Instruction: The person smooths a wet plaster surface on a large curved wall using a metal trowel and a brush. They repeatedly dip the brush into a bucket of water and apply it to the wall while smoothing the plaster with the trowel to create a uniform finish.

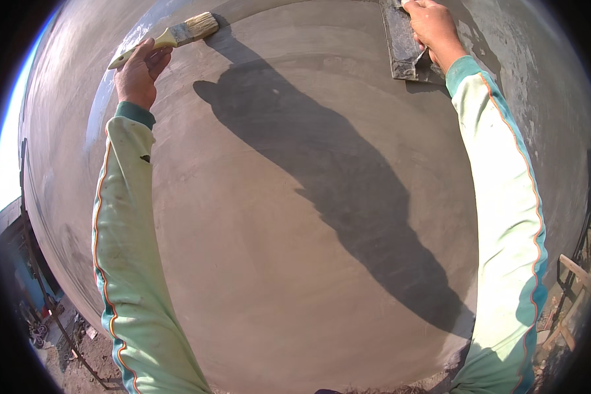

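Note:
At the upper left, my left hand (140, 74) is closed round the handle of a paintbrush (177, 34) with pale bristles, which point up and to the right. Its bristle tip is close to a grey plastered wall (276, 276); whether it touches, I cannot tell. My right hand (435, 31) grips a plastering trowel (400, 41) at the top right. The trowel's flat, cement-smeared blade lies against or very near the plaster. Part of its handle is hidden by my fingers. Both arms are raised, in pale green sleeves with teal cuffs.
A dark shadow of an arm crosses the wall's middle. Rougher, blotchy plaster (528, 85) shows at the right. Thin poles (65, 328) and rubble-strewn ground lie at the lower left. Wooden pieces (578, 276) stand at the lower right.

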A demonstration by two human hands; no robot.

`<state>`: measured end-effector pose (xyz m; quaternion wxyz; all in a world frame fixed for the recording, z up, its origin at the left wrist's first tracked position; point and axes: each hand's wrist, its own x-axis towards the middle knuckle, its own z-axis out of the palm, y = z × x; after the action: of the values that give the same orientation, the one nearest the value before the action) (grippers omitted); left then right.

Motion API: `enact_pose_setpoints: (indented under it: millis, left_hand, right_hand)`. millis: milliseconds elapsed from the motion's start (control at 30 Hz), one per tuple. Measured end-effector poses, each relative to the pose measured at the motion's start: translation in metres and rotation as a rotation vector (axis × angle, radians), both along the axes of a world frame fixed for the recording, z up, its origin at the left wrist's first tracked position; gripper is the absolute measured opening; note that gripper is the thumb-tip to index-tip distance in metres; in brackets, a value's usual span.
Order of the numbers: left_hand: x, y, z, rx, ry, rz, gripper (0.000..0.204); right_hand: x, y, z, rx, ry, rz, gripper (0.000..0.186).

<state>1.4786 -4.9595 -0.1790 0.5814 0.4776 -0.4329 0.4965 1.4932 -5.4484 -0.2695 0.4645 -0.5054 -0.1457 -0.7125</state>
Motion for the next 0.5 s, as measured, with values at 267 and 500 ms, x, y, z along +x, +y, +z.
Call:
enact_pose_setpoints:
  millis: [267, 500]
  left_hand:
    - [-0.102, 0.216, -0.200, -0.234, 0.140, 0.340, 0.027]
    - [-0.111, -0.029, -0.420, -0.416, 0.327, 0.352, 0.020]
  right_hand:
    - [-0.037, 0.066, 0.013, -0.169, -0.042, -0.102, 0.034]
    - [0.056, 0.051, 0.043, -0.385, 0.151, -0.161, 0.043]
